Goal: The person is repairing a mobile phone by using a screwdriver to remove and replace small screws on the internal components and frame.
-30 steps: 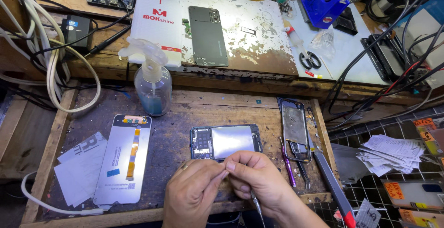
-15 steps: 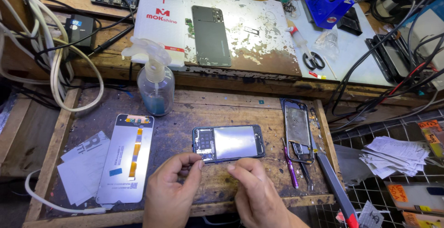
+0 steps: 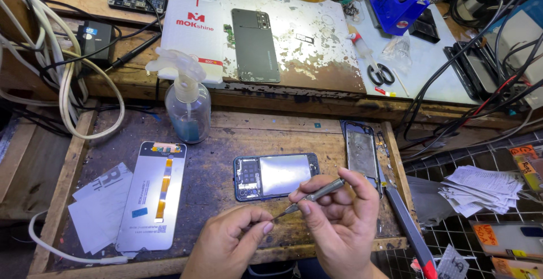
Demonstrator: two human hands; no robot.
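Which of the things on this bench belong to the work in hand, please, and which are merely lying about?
In hand:
- right hand gripping slim metal screwdriver
- left hand at its tip
- opened phone just beyond

Lying about:
- replacement screen
- spray bottle
- dark back cover
- phone frame
- scissors
- white box

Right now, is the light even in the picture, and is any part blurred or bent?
Head view: the light is uneven, with strong glare on the white upper bench and a duller wooden tray. The opened phone reflects light. The right hand, its metal tool and the left hand look sharp. Straight edges curve near the borders, so the lens distorts.
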